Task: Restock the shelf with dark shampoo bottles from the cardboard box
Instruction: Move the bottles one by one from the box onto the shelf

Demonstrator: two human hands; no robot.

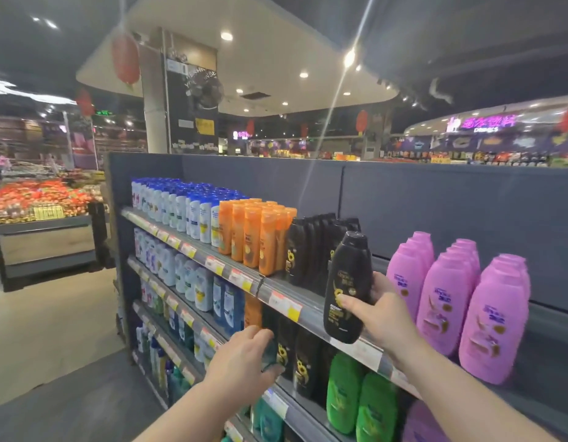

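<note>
The right hand reaches in from the lower right, forearm stretched up and to the left and wrist nearly straight. It grips a dark bottle round its lower half. The thumb lies across the front label and the fingers wrap behind on the right side. The bottle stands upright with a slight lean, cap up. Its base is just over the front edge of the top shelf, in the gap between the dark row and the pink bottles. Whether the base touches the shelf cannot be told. Orange bottles stand left of the dark row. The left hand is lower, its forearm rising from the bottom edge. It is palm down with fingers curled, in front of the lower dark bottles and left of the green bottles. Blur hides whether it holds anything.
</note>
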